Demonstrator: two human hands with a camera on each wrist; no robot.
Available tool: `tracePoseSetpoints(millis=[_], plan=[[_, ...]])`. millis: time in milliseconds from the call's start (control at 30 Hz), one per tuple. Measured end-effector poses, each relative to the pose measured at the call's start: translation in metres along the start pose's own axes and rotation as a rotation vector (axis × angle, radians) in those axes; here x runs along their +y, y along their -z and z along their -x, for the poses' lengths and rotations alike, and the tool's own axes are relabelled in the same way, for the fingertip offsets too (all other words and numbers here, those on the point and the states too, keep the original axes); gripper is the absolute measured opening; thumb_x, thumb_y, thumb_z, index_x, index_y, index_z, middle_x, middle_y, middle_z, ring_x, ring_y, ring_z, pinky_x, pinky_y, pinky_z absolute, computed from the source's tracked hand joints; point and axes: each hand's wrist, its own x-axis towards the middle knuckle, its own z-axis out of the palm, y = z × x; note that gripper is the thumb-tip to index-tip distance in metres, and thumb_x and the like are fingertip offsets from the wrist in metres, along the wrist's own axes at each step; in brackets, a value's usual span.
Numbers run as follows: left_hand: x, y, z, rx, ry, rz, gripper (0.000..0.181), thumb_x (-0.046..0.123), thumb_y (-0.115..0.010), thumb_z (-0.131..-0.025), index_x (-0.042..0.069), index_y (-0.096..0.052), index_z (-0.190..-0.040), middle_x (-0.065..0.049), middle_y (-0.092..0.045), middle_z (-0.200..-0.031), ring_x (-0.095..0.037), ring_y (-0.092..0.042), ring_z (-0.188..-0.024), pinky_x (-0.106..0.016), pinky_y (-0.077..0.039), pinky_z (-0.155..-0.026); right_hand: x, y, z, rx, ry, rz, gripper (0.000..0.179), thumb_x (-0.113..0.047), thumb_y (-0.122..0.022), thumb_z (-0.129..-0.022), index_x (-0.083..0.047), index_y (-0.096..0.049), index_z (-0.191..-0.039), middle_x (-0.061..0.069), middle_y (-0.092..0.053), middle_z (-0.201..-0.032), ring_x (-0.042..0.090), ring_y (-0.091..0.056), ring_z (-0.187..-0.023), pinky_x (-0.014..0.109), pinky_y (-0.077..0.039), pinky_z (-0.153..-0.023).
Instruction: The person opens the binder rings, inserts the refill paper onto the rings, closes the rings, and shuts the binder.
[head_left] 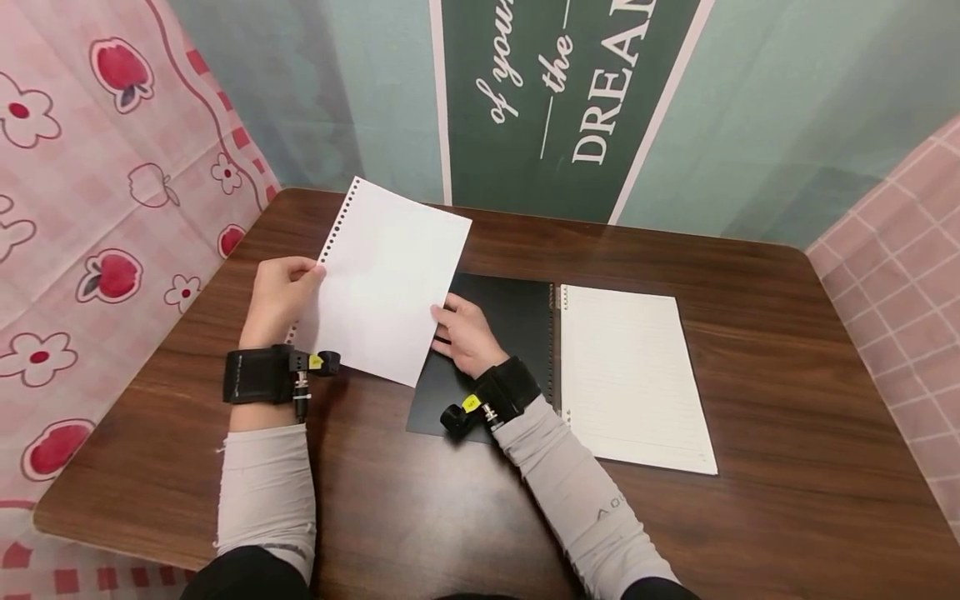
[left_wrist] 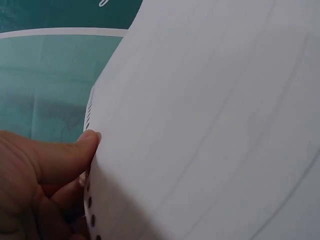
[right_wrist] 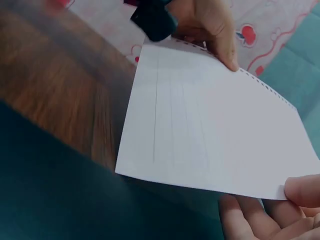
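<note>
A loose white sheet of lined paper (head_left: 386, 283), with a row of punched holes down its left edge, is held up above the table. My left hand (head_left: 281, 296) pinches that holed edge, thumb on the near face, as the left wrist view shows with the thumb (left_wrist: 70, 157) over the paper. On the opposite edge my right hand (head_left: 468, 333) pinches the sheet between thumb and fingers; in the right wrist view its fingers (right_wrist: 250, 217) lie beneath the paper. Faint ruled lines run across the sheet. Its lower right part overlaps the black notebook cover (head_left: 495, 333) in the head view.
An open ring-bound notebook lies on the brown wooden table (head_left: 787, 375), its lined white pages (head_left: 630, 375) to the right of the binding. A green curtain with lettering (head_left: 555, 100) hangs behind, and a pink patterned cloth (head_left: 112, 208) hangs at left.
</note>
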Motion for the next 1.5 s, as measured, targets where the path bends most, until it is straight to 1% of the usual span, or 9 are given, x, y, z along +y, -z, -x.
tracePoseSetpoints(millis=[100, 200, 433, 567, 667, 733, 1100, 1333, 1500], plan=[[0.0, -0.001, 0.0, -0.015, 0.0, 0.0, 0.039, 0.029, -0.05, -0.103, 0.001, -0.064, -0.126, -0.02, -0.06, -0.119, -0.026, -0.049, -0.099, -0.036, -0.04, -0.08, -0.004, 0.002, 0.002, 0.024, 0.033, 0.066, 0.034, -0.011, -0.048, -0.105, -0.012, -0.056, -0.138, 0.009, -0.067, -0.117, 0.024, -0.065, -0.112, 0.045, -0.048, -0.101], [0.0, -0.003, -0.001, -0.036, -0.012, 0.001, 0.039, 0.029, -0.052, -0.103, 0.0, -0.063, -0.126, -0.021, -0.061, -0.119, -0.026, -0.05, -0.1, -0.035, -0.04, -0.082, -0.007, 0.005, 0.004, 0.035, 0.061, 0.112, 0.034, -0.012, -0.046, -0.105, -0.012, -0.056, -0.138, 0.015, -0.065, -0.127, 0.027, -0.065, -0.118, 0.046, -0.05, -0.1], [-0.002, -0.006, 0.0, -0.066, -0.097, -0.02, 0.037, 0.026, -0.054, -0.102, -0.003, -0.065, -0.123, -0.023, -0.063, -0.118, -0.027, -0.053, -0.099, -0.031, -0.044, -0.08, -0.016, 0.011, 0.01, 0.027, 0.089, 0.151, 0.036, -0.012, -0.044, -0.106, -0.011, -0.053, -0.141, 0.019, -0.062, -0.132, 0.031, -0.062, -0.123, 0.047, -0.05, -0.102], [-0.001, -0.007, 0.001, -0.082, -0.117, -0.05, 0.035, 0.024, -0.056, -0.101, -0.003, -0.066, -0.122, -0.023, -0.064, -0.117, -0.028, -0.055, -0.098, -0.03, -0.046, -0.078, -0.022, 0.014, 0.014, 0.04, 0.09, 0.206, 0.036, -0.012, -0.044, -0.106, -0.012, -0.053, -0.141, 0.017, -0.065, -0.126, 0.023, -0.068, -0.107, 0.042, -0.053, -0.098], [0.0, -0.007, 0.001, -0.107, -0.124, -0.068, 0.035, 0.023, -0.057, -0.101, -0.003, -0.066, -0.122, -0.024, -0.064, -0.116, -0.029, -0.055, -0.098, -0.032, -0.045, -0.078, -0.026, 0.017, 0.017, 0.055, 0.087, 0.249, 0.035, -0.013, -0.045, -0.106, -0.013, -0.054, -0.14, 0.015, -0.066, -0.119, 0.014, -0.068, -0.092, 0.038, -0.055, -0.094], [0.001, -0.007, 0.001, -0.129, -0.135, -0.083, 0.034, 0.022, -0.057, -0.101, -0.003, -0.066, -0.121, -0.024, -0.064, -0.114, -0.03, -0.054, -0.097, -0.032, -0.044, -0.077, -0.029, 0.02, 0.019, 0.057, 0.089, 0.266, 0.035, -0.013, -0.045, -0.106, -0.013, -0.055, -0.14, 0.013, -0.067, -0.116, 0.011, -0.067, -0.088, 0.036, -0.055, -0.092], [0.002, -0.014, -0.004, -0.232, -0.249, -0.155, 0.027, 0.019, -0.062, -0.098, -0.003, -0.071, -0.109, -0.022, -0.066, -0.105, -0.029, -0.055, -0.091, -0.033, -0.045, -0.074, -0.041, 0.04, 0.027, 0.061, 0.096, 0.364, 0.038, -0.015, -0.044, -0.107, -0.015, -0.051, -0.144, 0.005, -0.063, -0.105, 0.011, -0.063, -0.086, 0.026, -0.053, -0.079], [0.006, -0.022, -0.003, -0.287, -0.259, -0.174, 0.024, 0.018, -0.065, -0.096, -0.002, -0.073, -0.106, -0.02, -0.067, -0.103, -0.029, -0.056, -0.09, -0.033, -0.045, -0.074, -0.047, 0.051, 0.036, 0.061, 0.083, 0.441, 0.04, -0.016, -0.043, -0.107, -0.015, -0.048, -0.146, 0.001, -0.056, -0.098, 0.014, -0.058, -0.092, 0.029, -0.05, -0.082], [0.011, -0.028, -0.002, -0.323, -0.266, -0.18, 0.023, 0.019, -0.065, -0.096, -0.001, -0.073, -0.104, -0.018, -0.068, -0.101, -0.027, -0.057, -0.088, -0.034, -0.045, -0.075, -0.05, 0.058, 0.042, 0.061, 0.086, 0.471, 0.04, -0.016, -0.044, -0.107, -0.014, -0.048, -0.146, 0.0, -0.05, -0.086, 0.013, -0.051, -0.079, 0.027, -0.048, -0.077]])
